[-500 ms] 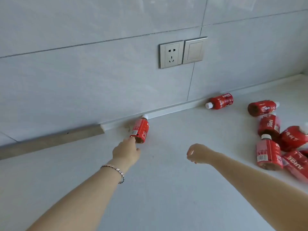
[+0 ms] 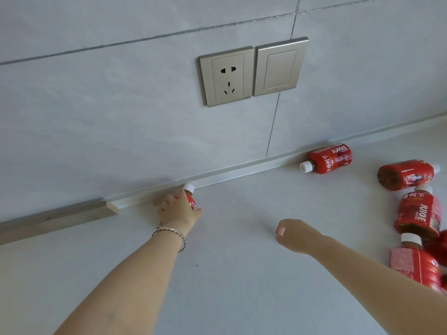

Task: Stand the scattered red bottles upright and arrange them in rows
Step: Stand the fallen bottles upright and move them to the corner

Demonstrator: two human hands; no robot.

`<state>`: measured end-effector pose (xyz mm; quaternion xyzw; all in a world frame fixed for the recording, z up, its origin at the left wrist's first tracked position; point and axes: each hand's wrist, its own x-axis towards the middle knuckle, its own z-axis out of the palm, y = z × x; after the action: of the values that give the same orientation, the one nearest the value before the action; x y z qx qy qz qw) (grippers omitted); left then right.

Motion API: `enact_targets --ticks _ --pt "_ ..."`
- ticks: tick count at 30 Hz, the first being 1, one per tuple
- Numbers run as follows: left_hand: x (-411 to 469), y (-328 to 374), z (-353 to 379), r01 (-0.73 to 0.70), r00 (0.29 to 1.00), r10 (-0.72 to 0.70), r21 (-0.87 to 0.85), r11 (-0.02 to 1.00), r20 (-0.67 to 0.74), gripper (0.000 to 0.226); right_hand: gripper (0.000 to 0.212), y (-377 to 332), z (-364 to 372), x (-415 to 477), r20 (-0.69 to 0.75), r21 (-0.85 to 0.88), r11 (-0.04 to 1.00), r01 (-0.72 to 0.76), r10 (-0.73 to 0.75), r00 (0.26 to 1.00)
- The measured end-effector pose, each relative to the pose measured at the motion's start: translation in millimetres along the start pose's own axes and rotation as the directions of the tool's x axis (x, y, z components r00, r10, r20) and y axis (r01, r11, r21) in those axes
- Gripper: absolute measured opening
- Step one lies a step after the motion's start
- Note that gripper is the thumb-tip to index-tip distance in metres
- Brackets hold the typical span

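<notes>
My left hand (image 2: 177,211) is wrapped around a small red bottle (image 2: 191,200) with a white cap, right at the foot of the wall; the hand hides most of its body. My right hand (image 2: 294,234) hovers over the counter to the right as a loose fist holding nothing. Another red bottle (image 2: 330,159) lies on its side against the wall strip. Farther right a bottle (image 2: 406,175) lies flat, and two more bottles (image 2: 419,215) (image 2: 414,268) sit in a cluster at the right edge.
The white countertop (image 2: 229,274) meets a grey tiled wall along a raised strip (image 2: 242,170). A metal socket (image 2: 227,77) and a switch plate (image 2: 280,67) are mounted on the wall above. More red bottles are cut off at the right border.
My left hand has moved forward from the bottle's base and closed around its body. The view has shifted closer to the wall. My right hand stays in place.
</notes>
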<state>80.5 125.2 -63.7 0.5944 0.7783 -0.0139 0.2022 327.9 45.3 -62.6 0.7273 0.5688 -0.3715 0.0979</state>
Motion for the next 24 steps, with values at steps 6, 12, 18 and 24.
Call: enact_targets --ticks 6,12,18,24 --pt "-2.1 -4.9 5.8 -0.102 0.990 0.079 -0.208 0.973 -0.115 0.053 0.024 13.5 11.8 -11.6 -0.039 0.083 0.996 -0.031 0.034 0.999" --pt "-73.8 8.3 22.7 -0.376 0.923 0.327 -0.655 0.656 -0.203 0.055 0.022 36.0 28.6 -56.0 -0.096 0.226 0.973 -0.050 0.074 0.993" --pt "-159.2 59.1 73.4 -0.435 0.842 0.534 -0.677 0.594 -0.072 0.064 0.026 88.9 25.4 -106.4 -0.147 0.275 0.960 -0.056 0.099 0.984" --pt "-192.4 125.9 97.2 -0.582 0.729 0.684 -0.553 0.597 -0.029 0.045 0.032 170.0 -19.6 -106.8 -0.394 0.202 0.974 -0.103 0.178 0.902"
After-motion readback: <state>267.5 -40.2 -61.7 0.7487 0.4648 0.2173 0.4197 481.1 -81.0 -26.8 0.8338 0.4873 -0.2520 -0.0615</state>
